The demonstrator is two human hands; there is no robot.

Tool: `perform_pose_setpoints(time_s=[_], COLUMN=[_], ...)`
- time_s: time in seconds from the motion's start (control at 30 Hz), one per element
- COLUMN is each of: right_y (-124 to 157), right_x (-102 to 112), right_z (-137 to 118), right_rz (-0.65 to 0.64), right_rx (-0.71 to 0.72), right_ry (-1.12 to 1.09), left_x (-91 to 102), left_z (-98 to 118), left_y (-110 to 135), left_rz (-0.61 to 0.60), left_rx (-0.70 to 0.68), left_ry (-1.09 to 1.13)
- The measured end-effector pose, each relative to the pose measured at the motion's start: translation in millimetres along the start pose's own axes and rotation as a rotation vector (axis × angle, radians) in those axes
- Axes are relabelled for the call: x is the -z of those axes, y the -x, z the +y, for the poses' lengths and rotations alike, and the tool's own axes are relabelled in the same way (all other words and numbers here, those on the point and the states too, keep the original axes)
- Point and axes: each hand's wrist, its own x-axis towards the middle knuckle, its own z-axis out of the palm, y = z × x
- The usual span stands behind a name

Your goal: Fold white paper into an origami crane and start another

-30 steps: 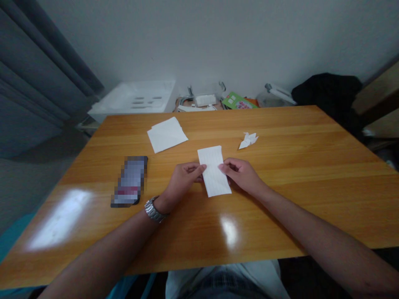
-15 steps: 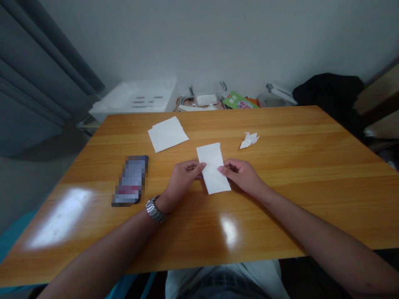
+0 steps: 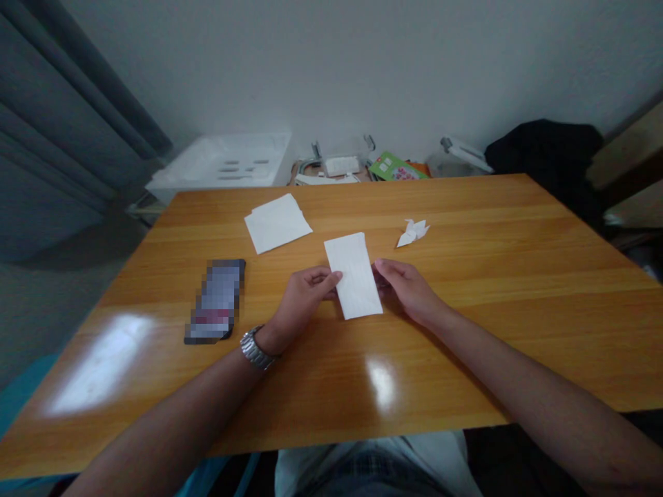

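A folded white sheet of paper [image 3: 354, 276], a tall narrow rectangle, is held over the middle of the table. My left hand [image 3: 309, 293] pinches its left edge, thumb on the front and fingers underneath. At the right edge, my right hand [image 3: 407, 288] has its thumb raised off the paper, apart from the curled fingers; whether those fingertips touch the back is hard to see. Beyond it on the right lies a small white origami bird [image 3: 413, 233]. Several loose white sheets [image 3: 278, 223] lie to the back left.
A phone [image 3: 216, 301] with a blurred screen lies on the wooden table [image 3: 445, 373], left of my left hand. Past the far edge stand a white tray-like box [image 3: 222, 162], a green booklet [image 3: 398, 168] and a dark cloth heap [image 3: 543, 155].
My right thumb has come off the front of the paper and lifted at its right edge. The paper has shifted slightly upward in view, while my left hand keeps its pinch.
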Motion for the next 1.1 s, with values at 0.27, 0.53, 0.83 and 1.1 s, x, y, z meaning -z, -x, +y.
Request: perform_pose_setpoints(time_s=[0.27,0.53,0.83,1.1], right_y=[1.5,2.1,1.6,1.2], right_x=[-0.6,0.4,0.9,2.5], right_z=[-7.6,-6.0,-5.6,-5.4], right_rz=[-0.03,-0.035,-0.044,-0.047], right_rx=[0.027,0.048,0.052,0.074], right_ry=[0.124,0.203,0.239,0.3], left_x=[-5.2,-3.9,-2.7,-3.0], left_z=[7.9,8.9,7.0,5.7], left_y=[2.3,2.6,1.8,0.1], left_rz=[0.046,0.044,0.049,0.03], left_rx=[-0.013,-0.049,-0.054,-0.063], left_ry=[-0.082,-0.166,-0.192,-0.14])
